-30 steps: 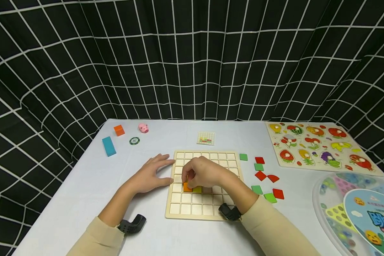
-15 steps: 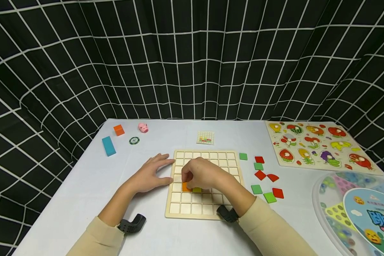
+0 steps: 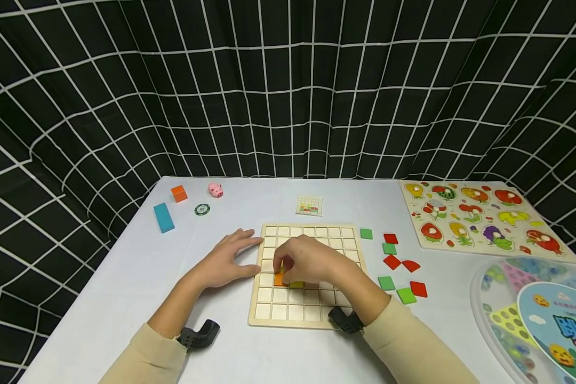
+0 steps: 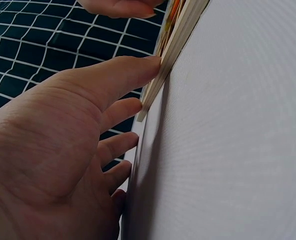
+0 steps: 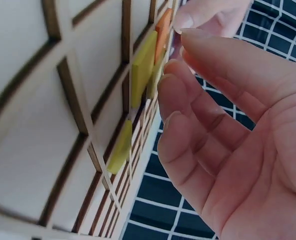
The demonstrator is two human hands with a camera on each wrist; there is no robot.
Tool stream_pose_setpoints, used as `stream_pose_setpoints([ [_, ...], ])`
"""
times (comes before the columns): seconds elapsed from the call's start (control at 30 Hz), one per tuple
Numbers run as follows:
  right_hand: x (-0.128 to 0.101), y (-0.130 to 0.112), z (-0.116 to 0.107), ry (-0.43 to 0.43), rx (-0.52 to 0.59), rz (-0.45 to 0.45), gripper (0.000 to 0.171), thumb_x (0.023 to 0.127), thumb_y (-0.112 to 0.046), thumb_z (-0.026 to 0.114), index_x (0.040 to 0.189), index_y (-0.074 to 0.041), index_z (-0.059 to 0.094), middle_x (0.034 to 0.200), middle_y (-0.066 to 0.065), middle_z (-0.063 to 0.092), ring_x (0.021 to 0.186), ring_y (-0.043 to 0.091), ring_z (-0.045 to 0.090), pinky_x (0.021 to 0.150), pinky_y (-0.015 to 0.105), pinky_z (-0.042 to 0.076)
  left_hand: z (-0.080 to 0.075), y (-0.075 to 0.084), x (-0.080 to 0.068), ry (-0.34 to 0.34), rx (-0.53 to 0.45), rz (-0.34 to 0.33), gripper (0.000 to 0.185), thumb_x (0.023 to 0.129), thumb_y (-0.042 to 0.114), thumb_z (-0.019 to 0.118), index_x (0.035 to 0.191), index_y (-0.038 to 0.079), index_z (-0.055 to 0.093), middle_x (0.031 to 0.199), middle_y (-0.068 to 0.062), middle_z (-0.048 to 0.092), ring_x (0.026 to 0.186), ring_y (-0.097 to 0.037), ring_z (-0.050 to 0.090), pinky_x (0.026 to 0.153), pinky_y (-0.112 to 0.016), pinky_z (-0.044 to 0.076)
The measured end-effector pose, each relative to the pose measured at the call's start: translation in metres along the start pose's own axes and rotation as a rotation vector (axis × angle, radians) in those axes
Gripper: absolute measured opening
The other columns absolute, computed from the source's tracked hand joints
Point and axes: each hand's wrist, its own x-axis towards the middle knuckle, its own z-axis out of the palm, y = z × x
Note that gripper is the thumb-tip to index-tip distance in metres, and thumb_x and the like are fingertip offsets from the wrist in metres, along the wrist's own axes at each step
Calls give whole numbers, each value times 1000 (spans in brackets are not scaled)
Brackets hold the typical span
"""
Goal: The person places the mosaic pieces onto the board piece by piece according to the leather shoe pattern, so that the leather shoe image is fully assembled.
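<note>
A wooden grid board lies on the white table. An orange tile and a yellow-green tile sit in its cells. My right hand hovers over the board with its thumb and forefinger curled at the orange tile. In the right wrist view the right hand fills the right side, beside yellow tiles seated in the grid. My left hand lies flat on the table, and its fingertips touch the board's left edge.
Loose green and red tiles lie right of the board. A pattern card sits behind it. A fruit puzzle and a round clear box are at the right. A blue block, orange cube, pink pig and chip are at the far left.
My right hand's fingers have shifted slightly at the orange tile. My left hand has stayed in place against the board.
</note>
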Motion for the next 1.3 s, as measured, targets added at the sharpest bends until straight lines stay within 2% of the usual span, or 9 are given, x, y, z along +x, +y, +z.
stream_pose_setpoints([
  [0.27, -9, 9, -7, 8, 64, 17, 14, 86, -5, 79, 96, -15, 77, 81, -7, 65, 80, 13, 58, 73, 29, 51, 0, 0, 0, -4, -7, -6, 65, 90, 33, 76, 150, 18, 56, 166, -14, 37, 159, -44, 17, 124, -70, 14],
  [0.43, -18, 17, -10, 13, 136, 29, 13, 88, -4, 76, 96, -14, 77, 80, -6, 66, 76, 12, 59, 69, 27, 51, 0, -1, 1, -10, -7, -16, 66, 90, 34, 76, 151, 19, 55, 167, -13, 36, 159, -44, 16, 124, -70, 14],
  [0.73, -37, 33, -19, 50, 213, 69, 14, 88, -5, 76, 97, -15, 78, 79, -4, 67, 76, 16, 60, 68, 29, 51, 1, -1, 2, 0, -5, -2, 65, 90, 34, 76, 150, 17, 56, 165, -15, 38, 158, -45, 18, 125, -69, 14],
  [1.13, -79, 62, -36, 101, 237, 138, 11, 89, -11, 78, 100, -14, 78, 88, -2, 69, 85, 18, 60, 71, 30, 52, 3, -2, 2, 5, 5, -21, 66, 89, 34, 77, 150, 19, 56, 166, -13, 37, 159, -43, 18, 125, -68, 14],
  [1.3, -95, 75, -45, 86, 250, 152, 12, 90, -13, 79, 102, -12, 78, 92, -2, 70, 88, 18, 60, 75, 28, 53, 3, -4, 1, 0, -7, -34, 66, 89, 36, 77, 151, 22, 55, 167, -10, 36, 159, -42, 16, 125, -70, 15],
])
